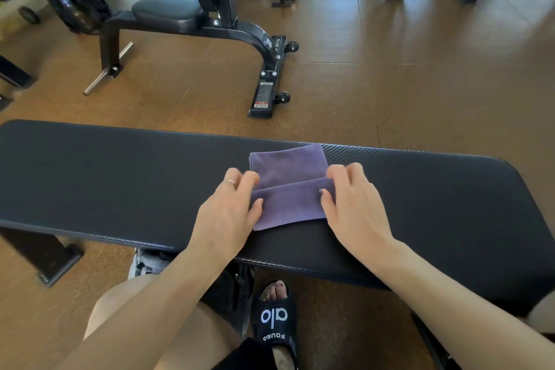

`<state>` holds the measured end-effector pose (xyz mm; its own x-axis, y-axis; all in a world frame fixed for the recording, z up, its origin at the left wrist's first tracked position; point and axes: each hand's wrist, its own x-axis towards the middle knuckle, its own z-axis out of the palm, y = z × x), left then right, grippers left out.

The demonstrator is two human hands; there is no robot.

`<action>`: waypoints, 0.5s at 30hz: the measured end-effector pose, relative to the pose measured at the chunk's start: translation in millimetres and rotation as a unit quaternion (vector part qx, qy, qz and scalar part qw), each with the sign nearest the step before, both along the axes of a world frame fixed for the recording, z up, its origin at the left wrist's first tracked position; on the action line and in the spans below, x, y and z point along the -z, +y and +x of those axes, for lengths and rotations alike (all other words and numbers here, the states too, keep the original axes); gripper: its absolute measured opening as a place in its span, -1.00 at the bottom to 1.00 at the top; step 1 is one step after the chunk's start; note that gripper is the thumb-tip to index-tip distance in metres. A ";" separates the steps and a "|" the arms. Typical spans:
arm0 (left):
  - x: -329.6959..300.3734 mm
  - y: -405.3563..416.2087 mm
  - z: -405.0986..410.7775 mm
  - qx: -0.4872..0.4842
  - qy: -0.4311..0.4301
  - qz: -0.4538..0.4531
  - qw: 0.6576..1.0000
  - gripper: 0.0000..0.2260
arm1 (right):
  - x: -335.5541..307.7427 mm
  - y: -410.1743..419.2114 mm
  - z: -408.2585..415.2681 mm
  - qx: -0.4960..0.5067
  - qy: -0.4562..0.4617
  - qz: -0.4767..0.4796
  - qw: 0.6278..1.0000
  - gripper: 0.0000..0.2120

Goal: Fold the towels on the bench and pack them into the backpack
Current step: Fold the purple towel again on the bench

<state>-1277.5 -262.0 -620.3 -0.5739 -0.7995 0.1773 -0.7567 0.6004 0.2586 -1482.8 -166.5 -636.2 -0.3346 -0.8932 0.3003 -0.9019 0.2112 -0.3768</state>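
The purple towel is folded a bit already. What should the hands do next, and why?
Probably carry the near flap over the far half. The purple towel lies on the bench, partly folded, with the left hand and right hand pinching the flap's ends.

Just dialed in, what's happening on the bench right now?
A person is folding a purple towel on the black bench. The left hand pinches the towel's left edge and the right hand pinches its right edge, with the near part of the towel doubled over the far part. The towel is small and partly folded, lying flat near the middle of the bench. No other towel shows on the bench. A dark bag hangs near the gym equipment at the far left; whether it is the backpack is unclear.
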 end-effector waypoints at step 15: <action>-2.1 3.8 -1.9 0.187 -0.116 -0.064 0.973 -0.65 | -18.0 -5.1 -31.6 -0.266 0.160 0.118 0.943 -0.63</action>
